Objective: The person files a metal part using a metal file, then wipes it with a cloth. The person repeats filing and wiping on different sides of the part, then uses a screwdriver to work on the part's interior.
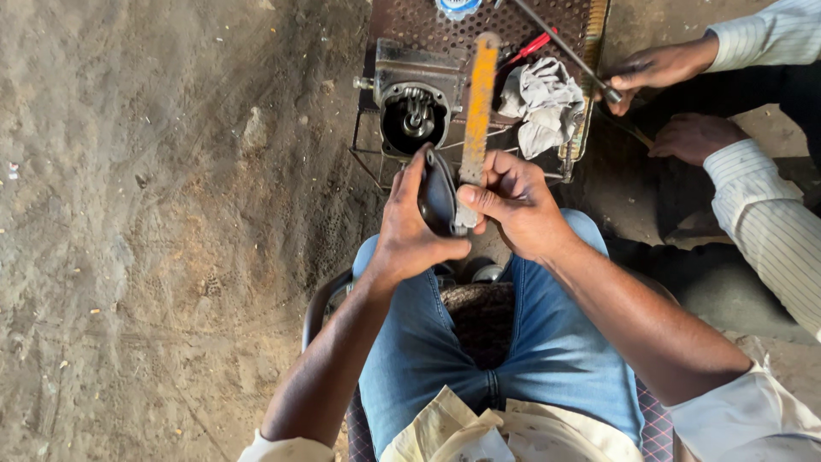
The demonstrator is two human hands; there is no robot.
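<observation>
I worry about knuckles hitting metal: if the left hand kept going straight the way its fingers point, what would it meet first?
Probably the open engine housing on the perforated metal stand. The left hand, gripping a dark metal cover, points up-frame toward it; depth is unclear, so it might pass above.

A round white-and-blue label [456, 7], cut off by the frame's top edge, lay on the perforated metal stand [410, 21] above the open engine housing. It was too small to make out further. No screens or signs appeared.
</observation>
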